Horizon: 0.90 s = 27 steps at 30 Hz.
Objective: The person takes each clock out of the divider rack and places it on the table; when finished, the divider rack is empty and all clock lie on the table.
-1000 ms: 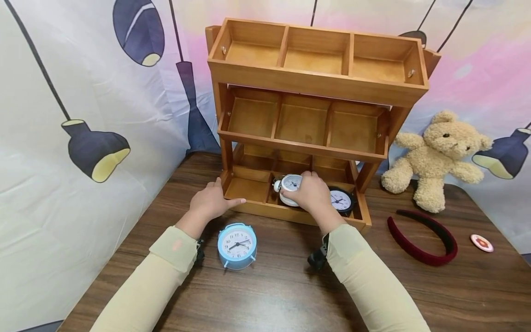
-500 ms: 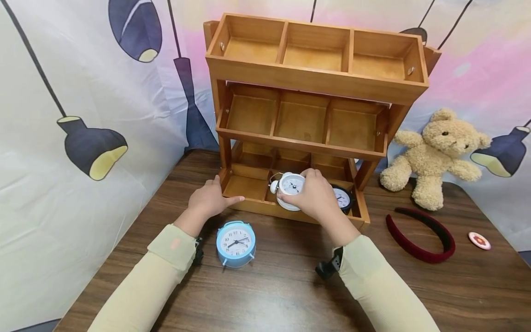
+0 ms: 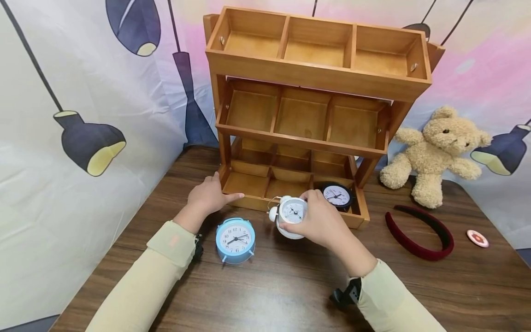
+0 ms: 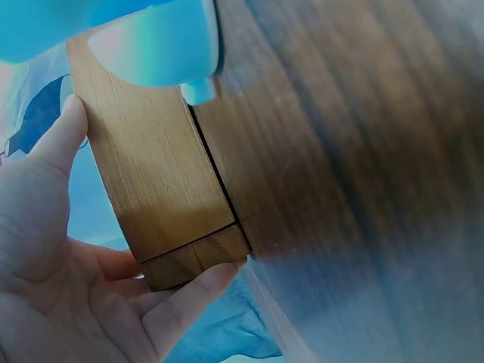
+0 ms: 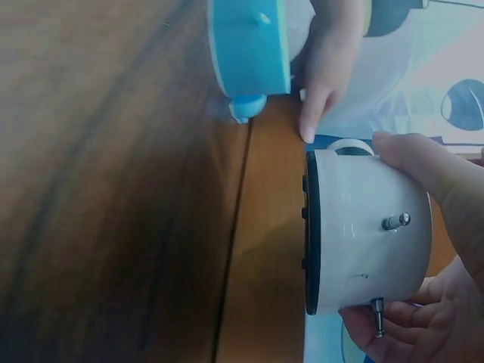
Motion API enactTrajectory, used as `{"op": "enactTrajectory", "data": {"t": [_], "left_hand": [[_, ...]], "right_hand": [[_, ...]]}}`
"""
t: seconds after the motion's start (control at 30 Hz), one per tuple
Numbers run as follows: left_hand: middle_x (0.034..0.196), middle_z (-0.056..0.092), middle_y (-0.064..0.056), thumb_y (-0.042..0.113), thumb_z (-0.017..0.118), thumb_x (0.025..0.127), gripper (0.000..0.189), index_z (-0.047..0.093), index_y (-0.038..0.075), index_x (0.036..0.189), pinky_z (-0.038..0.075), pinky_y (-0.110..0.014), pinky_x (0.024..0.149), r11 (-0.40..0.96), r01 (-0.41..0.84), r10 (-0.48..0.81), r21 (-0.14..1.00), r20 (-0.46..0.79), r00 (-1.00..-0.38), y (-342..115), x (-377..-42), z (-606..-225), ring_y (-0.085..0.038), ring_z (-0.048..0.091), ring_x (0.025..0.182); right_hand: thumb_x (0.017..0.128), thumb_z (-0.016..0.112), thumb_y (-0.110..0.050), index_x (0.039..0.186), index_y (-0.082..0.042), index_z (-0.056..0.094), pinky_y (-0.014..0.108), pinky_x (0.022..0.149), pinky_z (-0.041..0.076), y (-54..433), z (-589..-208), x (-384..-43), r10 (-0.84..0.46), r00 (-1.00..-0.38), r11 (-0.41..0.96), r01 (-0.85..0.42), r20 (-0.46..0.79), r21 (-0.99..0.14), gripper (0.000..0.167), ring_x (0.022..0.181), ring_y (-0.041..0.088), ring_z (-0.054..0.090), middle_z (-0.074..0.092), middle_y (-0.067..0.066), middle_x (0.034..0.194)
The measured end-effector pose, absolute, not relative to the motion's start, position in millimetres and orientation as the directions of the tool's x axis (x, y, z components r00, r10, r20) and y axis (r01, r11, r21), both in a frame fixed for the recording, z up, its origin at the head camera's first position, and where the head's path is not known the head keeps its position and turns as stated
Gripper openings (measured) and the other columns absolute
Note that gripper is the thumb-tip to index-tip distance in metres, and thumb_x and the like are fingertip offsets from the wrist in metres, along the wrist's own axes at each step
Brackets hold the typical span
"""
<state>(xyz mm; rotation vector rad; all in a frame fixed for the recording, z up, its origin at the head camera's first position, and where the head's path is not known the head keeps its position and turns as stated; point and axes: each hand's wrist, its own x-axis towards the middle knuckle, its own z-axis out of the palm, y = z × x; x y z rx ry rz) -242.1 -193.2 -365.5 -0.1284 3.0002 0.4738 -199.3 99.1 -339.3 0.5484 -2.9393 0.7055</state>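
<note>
My right hand [image 3: 321, 221] holds a white twin-bell alarm clock [image 3: 291, 221] between thumb and fingers, in front of the wooden shelf's bottom tray. The right wrist view shows the white clock's [image 5: 370, 234] side and short metal legs. My left hand [image 3: 207, 196] rests on the left corner of the wooden shelf [image 3: 290, 131], thumb at the front rim, fingers along the end. In the left wrist view its fingers [image 4: 189, 306] touch the tray's end. A light blue alarm clock [image 3: 235, 240] stands on the table by the left hand. A black alarm clock [image 3: 337, 196] sits in the bottom right compartment.
The wooden table [image 3: 265, 295] carries a dark red headband [image 3: 419, 249] and a round badge with a flower [image 3: 478, 238] at the right. A beige teddy bear [image 3: 433, 154] sits beside the shelf. A printed cloth [image 3: 137, 92] hangs behind.
The right hand has lifted the white clock out of the bottom middle compartment and drawn it toward the person, in front of the tray. The left hand stays at the shelf's corner.
</note>
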Motion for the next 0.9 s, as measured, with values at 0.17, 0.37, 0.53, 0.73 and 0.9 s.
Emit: {"op": "enactTrajectory", "data": {"t": [0.17,0.37,0.53,0.73,0.9], "left_hand": [[0.153,0.026,-0.037,0.075,0.056,0.085,0.118,0.015,-0.012,0.153,0.043,-0.057,0.100,0.948,-0.098,-0.067,0.301,-0.113,-0.991,-193.2,-241.4,-364.9,-0.051,0.041,0.132],[0.153,0.027,-0.036,0.074,0.056,0.085,0.117,0.015,-0.011,0.153,0.043,-0.057,0.101,0.947,-0.097,-0.065,0.307,-0.112,-0.992,-193.5,-240.7,-364.3,-0.051,0.041,0.132],[0.153,0.027,-0.036,0.074,0.056,0.085,0.117,0.014,-0.011,0.153,0.043,-0.057,0.100,0.947,-0.099,-0.068,0.306,-0.110,-0.992,-193.6,-240.0,-363.3,-0.051,0.042,0.132],[0.153,0.027,-0.036,0.073,0.057,0.085,0.117,0.014,-0.011,0.153,0.045,-0.056,0.098,0.945,-0.105,-0.073,0.311,-0.112,-0.991,-192.7,-239.0,-362.9,-0.051,0.042,0.132],[0.152,0.027,-0.037,0.073,0.057,0.085,0.117,0.014,-0.012,0.153,0.045,-0.057,0.098,0.943,-0.107,-0.075,0.314,-0.113,-0.991,-192.0,-238.4,-362.7,-0.051,0.043,0.131]], "right_hand": [[0.064,0.087,-0.057,0.117,-0.003,0.055,0.041,0.075,0.051,102.7,-349.8,-189.0,-0.343,-0.933,0.838,-0.356,0.108,-0.413,0.082,0.085,0.021,0.059,0.056,0.007,0.106],[0.064,0.088,-0.055,0.116,-0.004,0.055,0.040,0.073,0.051,106.5,-361.1,-185.1,-0.352,-0.933,0.842,-0.349,0.071,-0.411,0.080,0.082,0.021,0.059,0.055,0.007,0.106],[0.064,0.089,-0.053,0.114,-0.005,0.055,0.040,0.071,0.052,108.8,-368.6,-184.0,-0.358,-0.932,0.842,-0.347,0.054,-0.414,0.077,0.080,0.020,0.059,0.054,0.007,0.106],[0.064,0.089,-0.052,0.114,-0.004,0.055,0.040,0.071,0.052,111.1,-373.7,-182.1,-0.365,-0.930,0.840,-0.346,0.036,-0.418,0.077,0.081,0.018,0.059,0.055,0.009,0.113],[0.064,0.089,-0.052,0.114,-0.004,0.055,0.039,0.071,0.051,111.3,-374.9,-180.8,-0.365,-0.930,0.838,-0.345,0.035,-0.423,0.077,0.081,0.017,0.058,0.055,0.008,0.112]]}}
